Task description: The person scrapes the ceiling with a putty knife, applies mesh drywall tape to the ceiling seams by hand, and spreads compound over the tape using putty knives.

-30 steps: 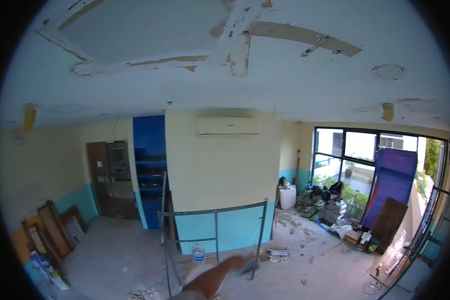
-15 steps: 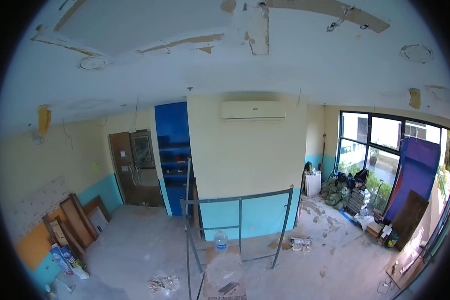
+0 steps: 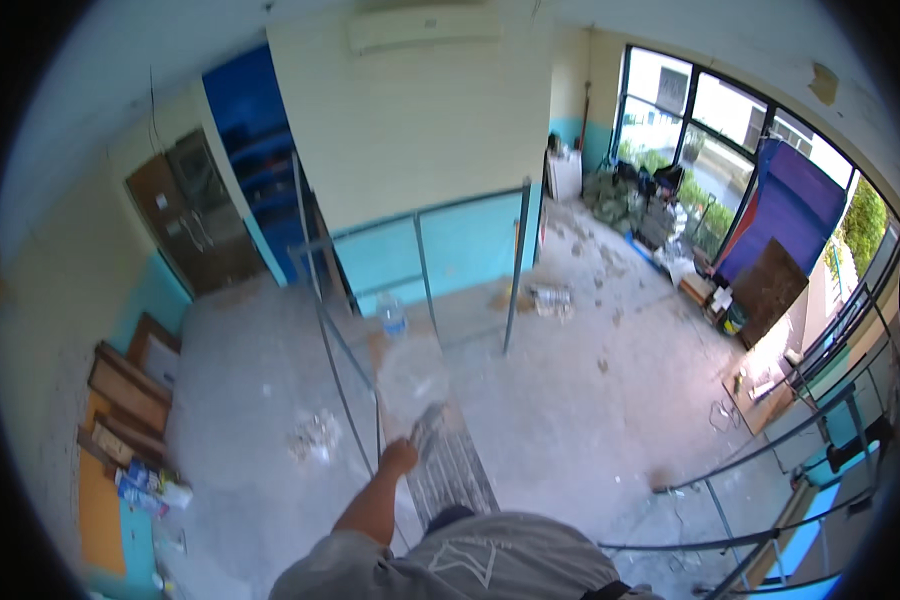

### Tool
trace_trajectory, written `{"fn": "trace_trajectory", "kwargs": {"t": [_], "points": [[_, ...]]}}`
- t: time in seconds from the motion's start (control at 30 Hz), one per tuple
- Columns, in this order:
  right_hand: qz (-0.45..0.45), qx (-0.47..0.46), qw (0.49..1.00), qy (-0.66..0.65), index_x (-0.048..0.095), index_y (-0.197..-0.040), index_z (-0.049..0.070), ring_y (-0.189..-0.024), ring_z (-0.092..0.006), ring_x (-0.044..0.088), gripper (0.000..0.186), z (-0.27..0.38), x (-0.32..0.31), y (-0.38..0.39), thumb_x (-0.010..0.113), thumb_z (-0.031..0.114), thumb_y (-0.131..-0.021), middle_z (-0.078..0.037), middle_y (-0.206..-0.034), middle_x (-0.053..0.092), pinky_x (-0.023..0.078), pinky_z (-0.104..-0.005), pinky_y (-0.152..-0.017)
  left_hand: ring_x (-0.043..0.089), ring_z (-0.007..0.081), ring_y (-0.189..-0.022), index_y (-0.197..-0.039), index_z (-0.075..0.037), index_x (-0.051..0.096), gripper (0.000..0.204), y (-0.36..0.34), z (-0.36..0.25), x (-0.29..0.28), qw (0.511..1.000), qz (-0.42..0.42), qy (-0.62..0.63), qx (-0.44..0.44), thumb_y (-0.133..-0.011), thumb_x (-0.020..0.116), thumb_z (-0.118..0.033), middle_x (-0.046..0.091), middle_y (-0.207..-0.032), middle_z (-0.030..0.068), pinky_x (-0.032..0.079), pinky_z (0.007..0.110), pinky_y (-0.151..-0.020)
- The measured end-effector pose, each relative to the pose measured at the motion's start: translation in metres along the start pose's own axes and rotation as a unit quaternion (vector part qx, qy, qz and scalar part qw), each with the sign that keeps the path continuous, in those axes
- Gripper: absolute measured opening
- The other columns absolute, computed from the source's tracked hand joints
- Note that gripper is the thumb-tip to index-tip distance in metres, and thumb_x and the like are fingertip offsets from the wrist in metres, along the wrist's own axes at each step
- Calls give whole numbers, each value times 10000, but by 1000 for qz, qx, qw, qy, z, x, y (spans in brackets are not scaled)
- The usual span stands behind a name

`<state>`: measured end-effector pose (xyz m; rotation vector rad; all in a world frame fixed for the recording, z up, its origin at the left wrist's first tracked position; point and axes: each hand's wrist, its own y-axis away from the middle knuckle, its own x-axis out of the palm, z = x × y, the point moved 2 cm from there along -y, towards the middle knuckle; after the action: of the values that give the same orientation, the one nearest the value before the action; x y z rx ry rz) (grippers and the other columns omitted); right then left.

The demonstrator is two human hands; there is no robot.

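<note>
At six o'clock, we see the left hand (image 3: pixel 400 456) curled beside an apparent grey tool (image 3: pixel 430 423) at the plank (image 3: pixel 455 475); we cannot tell whether it grips. Rubble (image 3: pixel 315 437) lies uncollected at nine o'clock from it; right hand unseen.

Flat gry tool (image 3: pixel 430 423), blurred, by L hand (image 3: pixel 400 457)

Bright windows (image 3: pixel 725 108), slight blur; bent edges (fisheye)

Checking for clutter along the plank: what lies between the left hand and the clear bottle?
The head view shows a dusty, pale-smeared board between the left hand and the clear bottle, with a blurred grey flat thing close by the hand.
</note>
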<state>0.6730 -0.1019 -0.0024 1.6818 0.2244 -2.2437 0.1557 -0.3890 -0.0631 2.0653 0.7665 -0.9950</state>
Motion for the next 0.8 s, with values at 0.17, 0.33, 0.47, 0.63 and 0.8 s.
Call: {"fn": "trace_trajectory", "kwargs": {"t": [0.17,0.33,0.47,0.63,0.8], "points": [[213,57,962,162,728,-963,124,-981,-274,656,236,-88,76,87,719,216,-745,-85,-1048,692,517,-392,-838,593,421,-1008,-1063,1,571,380,19,25,-23,997,-24,67,-22,-815,591,-285,623,-1052,267,472,469,-866],[375,-10,883,281,731,-960,131,-977,-268,659,225,-95,90,100,719,205,-748,-78,-1047,694,519,-389,-835,599,418,-998,-1191,-19,477,486,51,108,-28,958,-95,244,-118,-786,634,-237,622,-1062,255,477,466,-858],[407,-157,809,393,734,-957,136,-974,-264,661,216,-37,112,19,718,195,-750,-73,-1046,696,521,-387,-834,609,405,-987,-1175,-10,491,476,91,153,-53,933,-166,249,-200,-770,635,-214,627,-1052,251,484,453,-848],[201,-310,833,411,695,-808,68,-852,-282,680,159,117,162,-106,714,222,-771,-142,-894,703,530,-436,-705,630,369,-953,-1124,14,515,452,134,206,-74,871,-261,360,-210,-746,654,-190,647,-1013,220,492,427,-831],[216,-489,731,425,674,-810,87,-825,-276,667,214,249,189,-151,607,289,-831,-133,-849,692,523,-421,-724,634,305,-942,-1288,-32,416,601,217,214,-93,824,-312,375,-289,-757,667,-160,644,-1039,201,486,405,-829]]}}
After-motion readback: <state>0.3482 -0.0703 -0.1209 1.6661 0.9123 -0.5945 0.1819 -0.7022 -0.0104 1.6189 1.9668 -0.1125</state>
